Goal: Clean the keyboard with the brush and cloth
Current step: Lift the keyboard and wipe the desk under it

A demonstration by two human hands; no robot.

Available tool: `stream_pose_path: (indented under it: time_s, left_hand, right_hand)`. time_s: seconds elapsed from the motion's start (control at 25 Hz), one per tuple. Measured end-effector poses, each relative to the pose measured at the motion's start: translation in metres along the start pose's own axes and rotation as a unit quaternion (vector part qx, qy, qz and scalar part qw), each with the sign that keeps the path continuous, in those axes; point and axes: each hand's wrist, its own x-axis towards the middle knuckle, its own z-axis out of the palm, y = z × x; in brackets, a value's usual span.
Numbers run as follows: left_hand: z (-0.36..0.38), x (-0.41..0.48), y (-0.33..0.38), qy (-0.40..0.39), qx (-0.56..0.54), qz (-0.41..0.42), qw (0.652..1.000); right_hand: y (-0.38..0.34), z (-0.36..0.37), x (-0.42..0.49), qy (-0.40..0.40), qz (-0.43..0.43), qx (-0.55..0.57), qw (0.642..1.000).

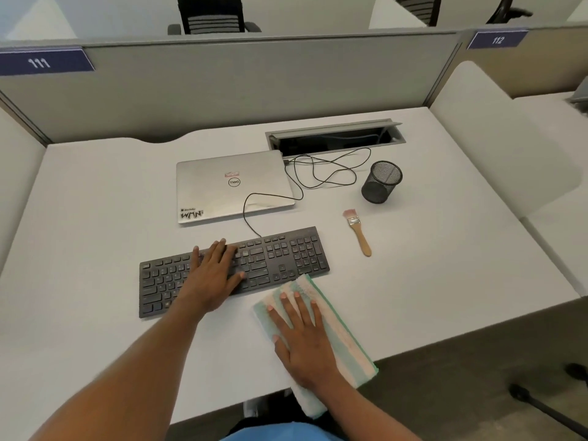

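Observation:
A black keyboard [280,259] lies slanted across the white desk [95,218]. My left hand [213,275] rests flat on its middle keys with the fingers spread. A folded cloth [343,332], striped green, white and pink, lies on the desk just in front of the keyboard's right end and hangs over the near edge. My right hand [302,335] presses flat on the cloth, fingers straight. A small brush [359,232] with a wooden handle lies alone on the desk to the right of the keyboard, bristles pointing away from me.
A closed silver laptop [232,186] sits behind the keyboard, with black cables [321,173] looping to an open cable hatch [334,136]. A black mesh pen cup [381,183] stands behind the brush. Grey partitions [254,81] wall the desk's back and sides.

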Motion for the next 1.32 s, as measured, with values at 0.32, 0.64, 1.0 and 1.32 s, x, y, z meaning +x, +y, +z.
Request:
stream_pose_path:
  time_s: [0.32, 0.64, 1.0, 1.32]
  left_hand:
    - [0.009, -0.009, 0.002, 0.002, 0.015, -0.029, 0.999]
    - [0.025, 0.019, 0.062, 0.043, -0.016, -0.016, 0.999]
    - [0.039, 0.065, 0.168, 0.074, -0.041, -0.02, 0.996]
    - [0.075, 0.066, 0.219, 0.112, -0.027, 0.049, 0.992]
  right_hand:
    - [0.026, -0.005, -0.013, 0.014, 0.029, -0.022, 0.999]
    - [0.129, -0.028, -0.03, 0.041, 0.108, -0.029, 0.993]
    - [0.233, -0.05, -0.032, 0.051, 0.147, -0.038, 0.987]
    - [0.288, -0.066, -0.01, 0.069, 0.156, -0.032, 0.985]
